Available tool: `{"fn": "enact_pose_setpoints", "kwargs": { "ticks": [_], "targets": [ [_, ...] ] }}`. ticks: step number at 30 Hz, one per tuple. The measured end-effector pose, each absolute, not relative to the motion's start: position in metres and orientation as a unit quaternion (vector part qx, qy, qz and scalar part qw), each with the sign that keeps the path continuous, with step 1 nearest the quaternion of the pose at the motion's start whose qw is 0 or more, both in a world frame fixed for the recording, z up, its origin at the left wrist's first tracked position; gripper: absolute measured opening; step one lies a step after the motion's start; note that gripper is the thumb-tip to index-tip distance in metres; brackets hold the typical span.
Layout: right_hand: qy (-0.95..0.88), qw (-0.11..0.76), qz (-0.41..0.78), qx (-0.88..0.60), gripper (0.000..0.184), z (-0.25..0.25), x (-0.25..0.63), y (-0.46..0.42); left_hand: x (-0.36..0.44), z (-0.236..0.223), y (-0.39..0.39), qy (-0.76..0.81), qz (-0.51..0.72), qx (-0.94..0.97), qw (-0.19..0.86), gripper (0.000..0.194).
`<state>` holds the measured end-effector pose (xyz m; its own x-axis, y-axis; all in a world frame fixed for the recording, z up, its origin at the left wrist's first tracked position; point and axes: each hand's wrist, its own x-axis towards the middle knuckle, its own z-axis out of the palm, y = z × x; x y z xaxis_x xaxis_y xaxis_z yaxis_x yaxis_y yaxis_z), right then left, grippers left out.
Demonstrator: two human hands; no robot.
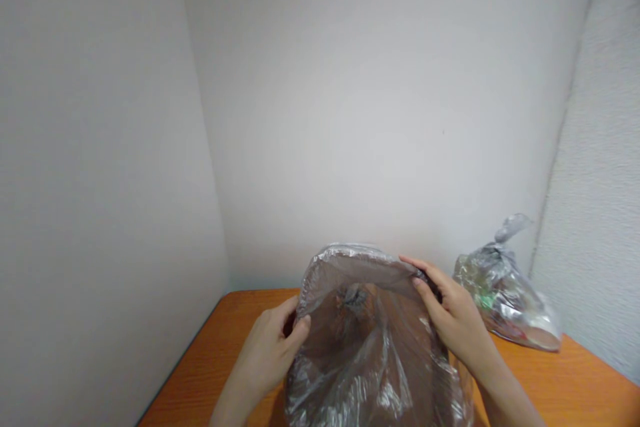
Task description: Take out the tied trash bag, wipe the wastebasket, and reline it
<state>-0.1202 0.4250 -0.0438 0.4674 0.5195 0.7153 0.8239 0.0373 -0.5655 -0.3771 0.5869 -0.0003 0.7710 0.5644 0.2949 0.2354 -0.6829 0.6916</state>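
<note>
A see-through greyish plastic bag (370,360) fills the lower middle of the head view, its mouth spread wide. On the left, my left hand (273,343) pinches the rim between thumb and fingers. My right hand (447,307) grips the upper right part of the rim, thumb inside and fingers behind. Through the film a dark gathered knot of plastic shows near the middle; whether it belongs to this bag I cannot tell. The bottom of the bag runs out of the frame.
A tied clear bag (500,297) with mixed items inside stands at the right on the orange-brown wooden table (215,353). White walls (350,113) rise behind the table and on both sides.
</note>
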Motion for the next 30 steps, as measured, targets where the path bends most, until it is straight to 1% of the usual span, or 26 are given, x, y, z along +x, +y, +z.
{"fn": "enact_pose_setpoints", "kwargs": {
  "ticks": [5, 7, 10, 12, 14, 18, 21, 23, 25, 30],
  "targets": [
    [-0.497, 0.549, -0.168, -0.651, 0.031, -0.045, -0.127, 0.433, -0.396, 0.001, 0.587, 0.258, 0.212, 0.886, 0.322, 0.035],
    [-0.509, 0.551, -0.168, -0.639, 0.031, -0.044, -0.133, 0.435, -0.404, 0.004, 0.583, 0.292, 0.249, 0.872, 0.303, 0.037],
    [-0.534, 0.548, -0.147, -0.627, 0.032, -0.042, -0.142, 0.435, -0.409, 0.009, 0.575, 0.301, 0.369, 0.830, 0.290, 0.043],
    [-0.547, 0.544, -0.133, -0.623, 0.031, -0.041, -0.147, 0.434, -0.405, 0.010, 0.572, 0.274, 0.422, 0.802, 0.322, 0.042],
    [-0.554, 0.540, -0.128, -0.621, 0.031, -0.040, -0.149, 0.434, -0.398, 0.009, 0.574, 0.253, 0.435, 0.778, 0.375, 0.042],
    [-0.559, 0.539, -0.126, -0.618, 0.031, -0.039, -0.146, 0.432, -0.382, 0.001, 0.591, 0.239, 0.383, 0.745, 0.490, 0.044],
    [-0.566, 0.537, -0.122, -0.613, 0.031, -0.039, -0.143, 0.430, -0.376, -0.004, 0.604, 0.185, 0.335, 0.732, 0.564, 0.036],
    [-0.571, 0.535, -0.123, -0.610, 0.032, -0.039, -0.141, 0.430, -0.374, -0.006, 0.608, 0.140, 0.337, 0.720, 0.590, 0.032],
    [-0.573, 0.534, -0.127, -0.608, 0.032, -0.039, -0.140, 0.430, -0.374, -0.007, 0.609, 0.117, 0.352, 0.701, 0.609, 0.033],
    [-0.572, 0.531, -0.136, -0.610, 0.032, -0.042, -0.138, 0.431, -0.369, -0.009, 0.604, 0.182, 0.369, 0.632, 0.657, 0.036]
  ]
}}
